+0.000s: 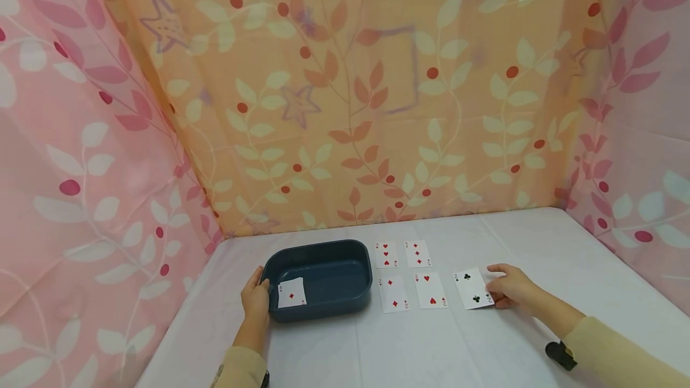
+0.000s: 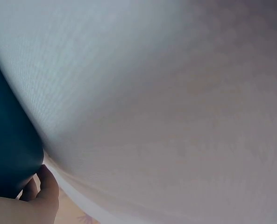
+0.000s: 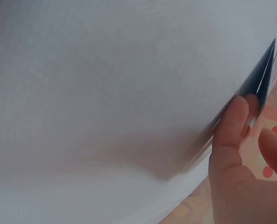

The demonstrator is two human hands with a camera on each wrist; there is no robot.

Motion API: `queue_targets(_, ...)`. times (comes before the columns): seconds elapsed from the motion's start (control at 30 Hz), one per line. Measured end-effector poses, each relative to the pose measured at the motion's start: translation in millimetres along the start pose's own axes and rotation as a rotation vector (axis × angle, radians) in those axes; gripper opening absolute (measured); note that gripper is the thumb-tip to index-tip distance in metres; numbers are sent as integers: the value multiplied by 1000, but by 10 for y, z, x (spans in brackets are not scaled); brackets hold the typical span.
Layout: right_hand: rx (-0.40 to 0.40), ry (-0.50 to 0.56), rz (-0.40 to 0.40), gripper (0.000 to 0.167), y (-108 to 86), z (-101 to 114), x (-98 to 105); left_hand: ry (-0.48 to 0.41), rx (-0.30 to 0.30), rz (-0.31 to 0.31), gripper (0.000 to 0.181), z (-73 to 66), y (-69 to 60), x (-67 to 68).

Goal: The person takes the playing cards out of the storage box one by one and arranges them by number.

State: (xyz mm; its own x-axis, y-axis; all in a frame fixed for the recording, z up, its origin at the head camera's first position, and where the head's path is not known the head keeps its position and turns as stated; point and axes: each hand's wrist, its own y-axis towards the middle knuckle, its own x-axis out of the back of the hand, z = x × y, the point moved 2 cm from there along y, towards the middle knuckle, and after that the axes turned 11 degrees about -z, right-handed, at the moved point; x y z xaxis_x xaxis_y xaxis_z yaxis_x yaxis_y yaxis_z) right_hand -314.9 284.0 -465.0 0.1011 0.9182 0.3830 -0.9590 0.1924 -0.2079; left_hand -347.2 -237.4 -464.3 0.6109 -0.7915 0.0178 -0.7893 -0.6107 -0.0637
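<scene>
In the head view, a dark blue rectangular bin [image 1: 323, 310] stands on the white-covered table. My left hand [image 1: 256, 298] grips its left wall, and the left wrist view shows the fingers [image 2: 47, 184] against the bin's side [image 2: 12, 135]. A playing card [image 1: 291, 293] with a red diamond in its middle lies in the bin's left part. At the right, my right hand [image 1: 512, 287] pinches the right edge of a two of clubs [image 1: 466, 290]. In the right wrist view that card [image 3: 257, 77] is seen nearly edge-on, tilted off the cloth.
Right of the bin, two cards with red hearts [image 1: 386, 255] and red diamonds [image 1: 418, 254] lie in a back row. Before them lie a two of diamonds [image 1: 393, 293] and a two of hearts [image 1: 430, 290]. Patterned curtains [image 1: 345, 136] enclose the table [image 1: 420, 352] behind and at both sides.
</scene>
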Motion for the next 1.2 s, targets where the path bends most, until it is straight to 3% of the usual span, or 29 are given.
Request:
queue_targets(0.6, 68, -11, -73, 54, -100, 146, -31, -6, -1, 3, 49, 0, 2, 33)
queue_targets(0.93, 176, 82, -79, 48, -163, 445, -388, -20, 0, 1, 49, -15, -16, 17)
queue_targets(1.2, 182, 243, -71, 43, -194, 667, -749, -41, 3, 2, 49, -18, -32, -3)
